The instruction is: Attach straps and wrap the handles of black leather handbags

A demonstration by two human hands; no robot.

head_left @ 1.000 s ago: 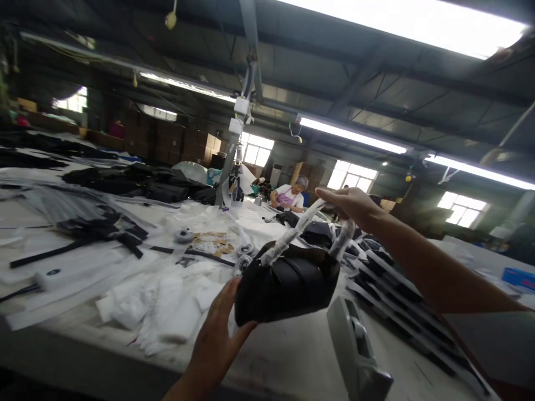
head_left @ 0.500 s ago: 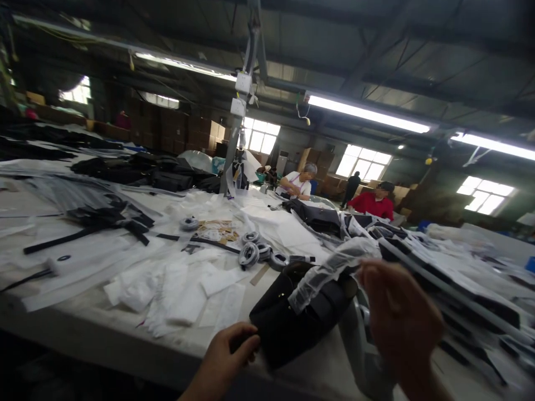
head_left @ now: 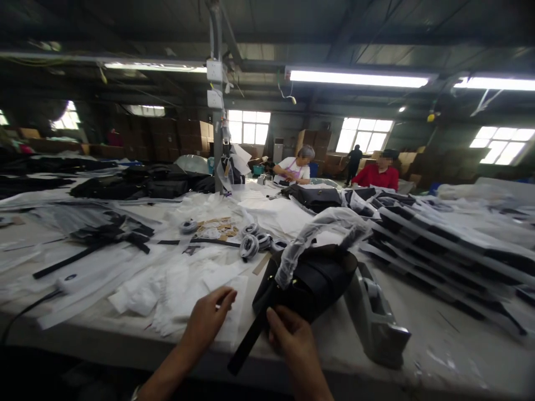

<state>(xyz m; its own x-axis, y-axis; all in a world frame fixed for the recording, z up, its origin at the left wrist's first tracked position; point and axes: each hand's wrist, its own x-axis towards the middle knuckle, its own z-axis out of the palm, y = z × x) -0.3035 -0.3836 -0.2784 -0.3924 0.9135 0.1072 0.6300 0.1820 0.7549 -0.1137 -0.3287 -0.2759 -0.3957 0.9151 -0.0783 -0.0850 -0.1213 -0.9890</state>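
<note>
The black bag [head_left: 324,278] sits tilted on the counter [head_left: 447,348], just beside the grey dispenser [head_left: 378,320], its wrapped handle [head_left: 298,242] arching up. The right hand [head_left: 296,341] is at its near side, by the strap [head_left: 248,345]; whether that grip is closed, I can't quite tell. The left hand [head_left: 208,316] hovers nearby, grip loosely open.

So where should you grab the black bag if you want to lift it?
Probably by the plastic-wrapped handle, coming down from above. It arches up over the top of the black bag, with a gap that looks roomy enough for fingers. Coming from the right seems harder, because a grey tape dispenser sits close to that side.
</note>
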